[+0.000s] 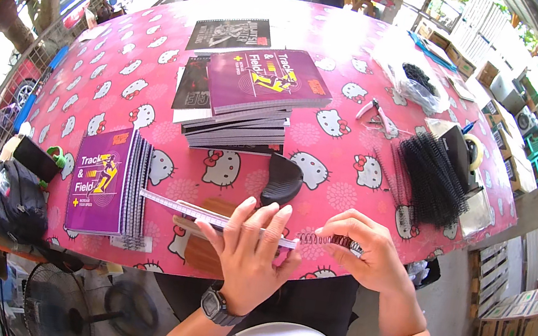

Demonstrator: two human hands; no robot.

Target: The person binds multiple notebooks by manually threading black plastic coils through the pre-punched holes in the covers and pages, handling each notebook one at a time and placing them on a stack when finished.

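Head view: a person sits at a pink tabletop [162,48] with cat faces on it and puts wire spines on books.
Left hand [253,249]: it is wrapped around a thin stack of pages [206,213], holding the stack edge-up, close to the person's body.
Right hand [361,248]: its fingers pinch a black wire coil [331,240] at the right end of the pages.
Book in hand: the coil looks only partly on, so this one is not finished, I think.
Near left: a pile of purple books with spines on [107,179] lies flat. These look done.
Just past the hands: a black curved tool [281,178] lies on the tabletop.
Right side: a heap of loose black coils [431,178] waits, so many spines are not used yet.
Middle: a tall stack of purple books [255,100] stands farther off. I cannot tell if they have spines.
Farther right: pink pliers [378,115] and a clear bag with black bits [421,83].
Far end: one dark book [230,33] lies alone.
How far: some done, one in hand, plenty left, as I judge.
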